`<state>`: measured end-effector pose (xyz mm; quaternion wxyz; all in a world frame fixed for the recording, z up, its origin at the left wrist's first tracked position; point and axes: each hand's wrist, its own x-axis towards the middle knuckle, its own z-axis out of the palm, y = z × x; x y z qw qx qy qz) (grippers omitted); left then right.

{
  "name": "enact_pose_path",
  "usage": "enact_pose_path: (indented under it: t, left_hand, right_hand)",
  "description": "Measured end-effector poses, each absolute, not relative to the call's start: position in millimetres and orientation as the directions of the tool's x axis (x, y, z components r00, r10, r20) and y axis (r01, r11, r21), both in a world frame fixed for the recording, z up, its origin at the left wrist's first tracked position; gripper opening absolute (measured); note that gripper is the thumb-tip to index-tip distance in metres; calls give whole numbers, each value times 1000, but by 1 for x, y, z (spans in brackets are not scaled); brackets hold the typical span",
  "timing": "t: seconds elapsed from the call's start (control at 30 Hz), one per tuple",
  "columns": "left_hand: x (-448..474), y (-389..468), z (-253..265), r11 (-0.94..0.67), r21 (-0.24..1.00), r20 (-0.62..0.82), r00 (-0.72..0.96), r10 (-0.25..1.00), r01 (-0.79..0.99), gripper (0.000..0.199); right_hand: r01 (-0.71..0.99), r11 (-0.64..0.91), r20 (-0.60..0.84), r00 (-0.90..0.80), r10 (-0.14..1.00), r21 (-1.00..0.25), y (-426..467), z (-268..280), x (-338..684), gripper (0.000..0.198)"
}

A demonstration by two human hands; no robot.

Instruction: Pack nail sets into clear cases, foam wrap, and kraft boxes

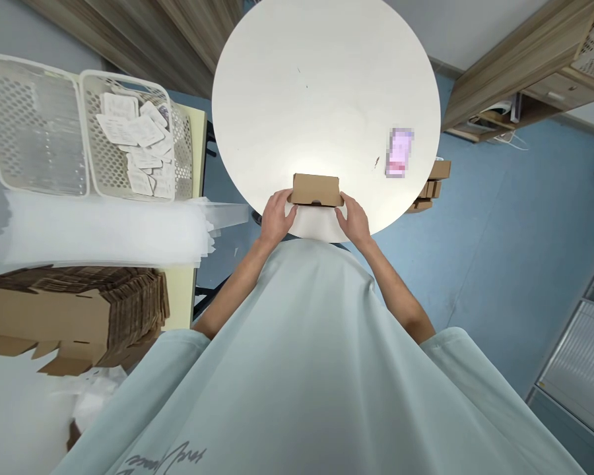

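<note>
A small brown cardboard box is at the near edge of the round white table, its lid down and a dark notch showing at the front. My left hand grips its left end, fingers along the side and thumb near the front corner. At the right end, my right hand holds the box the same way. What is inside the box is hidden.
A blurred pink phone-like object lies on the table's right. On the left side table are white baskets, one with white cards, a stack of white sheets and flattened cardboard boxes. Cardboard boxes stand on the floor at right.
</note>
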<state>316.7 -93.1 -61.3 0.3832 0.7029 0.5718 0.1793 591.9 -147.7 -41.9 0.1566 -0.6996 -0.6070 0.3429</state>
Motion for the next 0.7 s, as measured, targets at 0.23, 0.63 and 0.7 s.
enact_pose_path:
  t: [0.23, 0.63, 0.7]
  left_hand:
    - [323, -111, -61, 82, 630, -403, 235, 884, 772, 49]
    - [323, -115, -70, 277, 579, -548, 114, 829, 767, 63]
    - [321, -114, -72, 261, 606, -503, 108, 857, 751, 63]
  right_hand:
    - [841, -353, -574, 63, 816, -410, -145, -34, 583, 43]
    - [692, -503, -625, 95, 775, -518, -151, -61, 596, 53]
    - [658, -496, -602, 81, 794, -567, -149, -64, 599, 47]
